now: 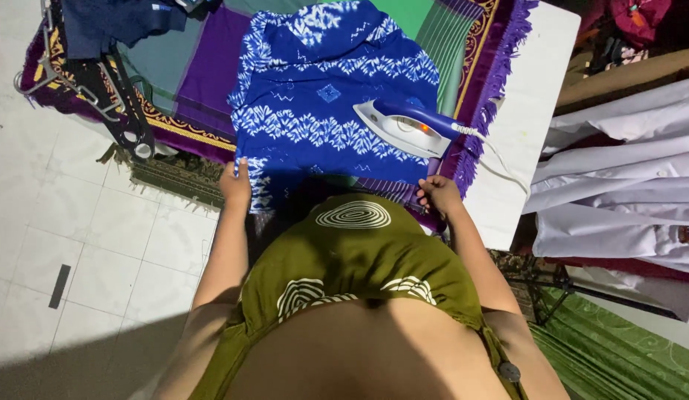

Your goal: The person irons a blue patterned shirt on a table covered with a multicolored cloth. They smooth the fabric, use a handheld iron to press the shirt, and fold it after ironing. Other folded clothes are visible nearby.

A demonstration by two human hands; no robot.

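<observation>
Blue patterned cloth (326, 104): spread flat on the surface (530, 111), over a purple fringed mat (204, 89). Left hand (235, 184) pinches its near left corner; right hand (437, 194) grips its near right edge. Iron (404, 127) rests on the cloth's right side. Hangers (100, 96) left of cloth; white garments (618, 185) right; tiled floor (85, 244) below.

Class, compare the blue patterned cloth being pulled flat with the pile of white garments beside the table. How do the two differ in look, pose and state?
The blue patterned cloth is deep blue with white motifs; the white garments are plain white. The blue cloth lies spread on the padded table, with the iron on it; the white garments lie heaped off to the side. The left hand and right hand grip the blue cloth's near edge; nobody touches the white garments. Both are fabric.
</observation>
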